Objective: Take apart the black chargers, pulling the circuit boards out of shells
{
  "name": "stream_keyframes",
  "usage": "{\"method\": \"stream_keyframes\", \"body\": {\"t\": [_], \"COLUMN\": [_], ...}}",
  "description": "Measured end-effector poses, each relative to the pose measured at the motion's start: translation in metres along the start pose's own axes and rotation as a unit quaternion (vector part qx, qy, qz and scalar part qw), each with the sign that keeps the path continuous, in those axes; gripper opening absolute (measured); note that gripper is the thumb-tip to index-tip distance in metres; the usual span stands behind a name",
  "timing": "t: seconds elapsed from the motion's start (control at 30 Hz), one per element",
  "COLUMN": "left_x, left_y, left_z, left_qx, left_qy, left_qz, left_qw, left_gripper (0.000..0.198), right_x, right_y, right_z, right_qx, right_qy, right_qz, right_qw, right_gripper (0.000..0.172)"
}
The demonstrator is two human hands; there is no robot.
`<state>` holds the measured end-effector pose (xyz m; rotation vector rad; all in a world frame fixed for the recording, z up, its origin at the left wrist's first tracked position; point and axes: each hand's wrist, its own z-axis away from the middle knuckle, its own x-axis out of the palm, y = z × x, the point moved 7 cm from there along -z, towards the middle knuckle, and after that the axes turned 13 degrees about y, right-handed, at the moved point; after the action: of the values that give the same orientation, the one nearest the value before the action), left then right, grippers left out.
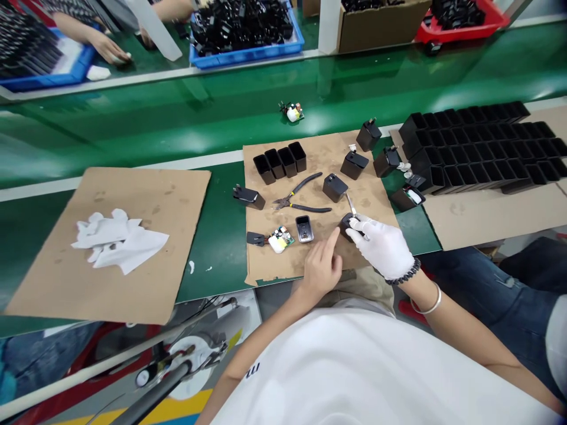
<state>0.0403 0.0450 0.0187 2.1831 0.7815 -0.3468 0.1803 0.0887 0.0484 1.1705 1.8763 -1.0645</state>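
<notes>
My right hand, in a white glove, pinches a slim metal-tipped tool whose exact kind I cannot make out. Its fingers partly cover a black charger housing. My bare left hand has its index finger stretched against that housing, the other fingers loosely bent. Beyond them stands another black charger. Diagonal cutters lie with handles spread on the cardboard. Left of my hands are a small open case and a circuit board wired to a black plug piece.
Several empty black housings stand in a row; many more fill the right side. Plug-topped chargers sit near the cardboard's right edge. A loose board lies on the green surface. White cloths lie left. A co-worker's hand is beyond.
</notes>
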Motion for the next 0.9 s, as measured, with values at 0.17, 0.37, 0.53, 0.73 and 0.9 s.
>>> {"method": "stream_keyframes", "body": {"t": [0.17, 0.37, 0.53, 0.73, 0.9], "left_x": [-0.025, -0.086, -0.139, -0.165, -0.178], "left_y": [0.006, 0.001, -0.05, -0.108, -0.128], "left_z": [0.009, 0.012, 0.011, 0.023, 0.036], "left_qx": [0.032, 0.075, -0.014, -0.14, -0.186], "left_qy": [0.082, 0.174, 0.303, 0.35, 0.356], "left_qz": [0.048, 0.05, 0.001, -0.035, -0.056], "left_qw": [0.995, 0.981, 0.953, 0.926, 0.914], "left_gripper": [0.048, 0.039, 0.031, 0.017, 0.013], "right_x": [0.009, 0.011, 0.014, 0.024, 0.021], "right_y": [0.015, 0.04, 0.032, -0.025, -0.04], "right_z": [0.002, -0.007, -0.017, -0.02, -0.028], "right_qx": [0.124, 0.21, 0.316, 0.493, 0.528], "right_qy": [0.004, 0.019, -0.016, -0.094, -0.088], "right_qz": [-0.102, -0.247, -0.455, -0.722, -0.718], "right_qw": [0.987, 0.946, 0.832, 0.476, 0.445], "right_gripper": [0.021, 0.024, 0.044, 0.017, 0.024]}}
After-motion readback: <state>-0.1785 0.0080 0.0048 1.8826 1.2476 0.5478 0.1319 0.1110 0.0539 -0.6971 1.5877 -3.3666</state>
